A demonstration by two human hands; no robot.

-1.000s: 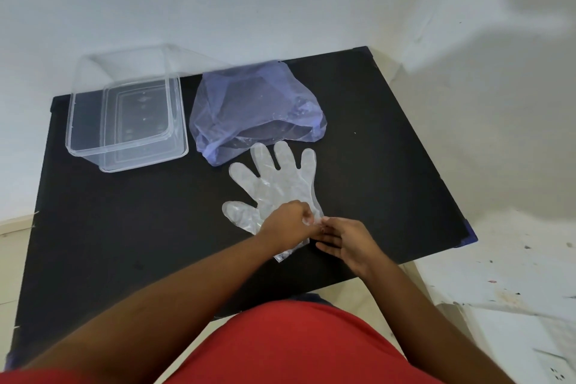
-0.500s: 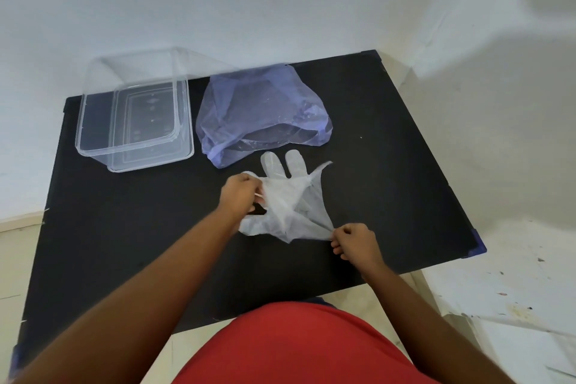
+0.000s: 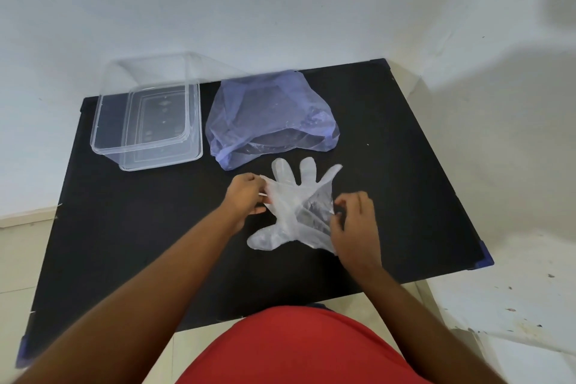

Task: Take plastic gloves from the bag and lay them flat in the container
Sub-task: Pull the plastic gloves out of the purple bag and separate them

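The surface (image 3: 124, 243) is dark. The container (image 3: 146, 121) and bag (image 3: 271, 121) sit beyond the grips, container well left. The glove (image 3: 296, 209) is pinched betw. left hand (image 3: 246, 196) and right hand (image 3: 355, 221), part-folded. Risk: film may cling or crease, preventing a flat lay. Bag contents can't be made out.

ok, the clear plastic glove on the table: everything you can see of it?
The thin, translucent clear plastic glove lies on the black tabletop, in front of the purple plastic bag. Finger sleeves point toward the bag, the thumb toward the near left. Its palm is crumpled and partly folded over, not flat. The left hand pinches its left edge, the right hand its right edge.
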